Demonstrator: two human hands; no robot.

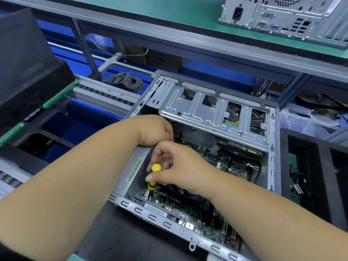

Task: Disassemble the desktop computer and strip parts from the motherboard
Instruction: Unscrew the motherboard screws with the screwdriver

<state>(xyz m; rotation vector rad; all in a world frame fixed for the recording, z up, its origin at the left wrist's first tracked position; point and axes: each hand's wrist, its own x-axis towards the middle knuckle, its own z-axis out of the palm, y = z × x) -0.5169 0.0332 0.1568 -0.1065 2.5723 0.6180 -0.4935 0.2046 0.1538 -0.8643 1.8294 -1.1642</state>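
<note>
Both of our hands are down inside the open desktop case point(271, 147), which lies on its side on the bench in front of us. Our right hand point(177, 166) pinches the yellow-and-black screwdriver point(153, 176) near its top, thumb on the handle, with the shaft pointing down toward the motherboard point(188, 210). Our left hand point(156, 130) reaches in past the case wall with fingers curled; what it grips is hidden, so we cannot tell whether it holds anything.

We judge this to be an early unscrewing step: the board, its black cooler fan point(180, 193) and the drive cage point(212, 112) are all in place. Next, we need the tip seated squarely in a screw head, which our hand hides, then steady turning without slipping onto the board.

Writing is scarce. Barcode labels point(134, 169) sit on the inner wall and near the front rim, their print too small to read. Off to the left, a dark bin point(37, 146) shows the letters "PRI". A second computer point(286, 17) stands on the green shelf above.
</note>
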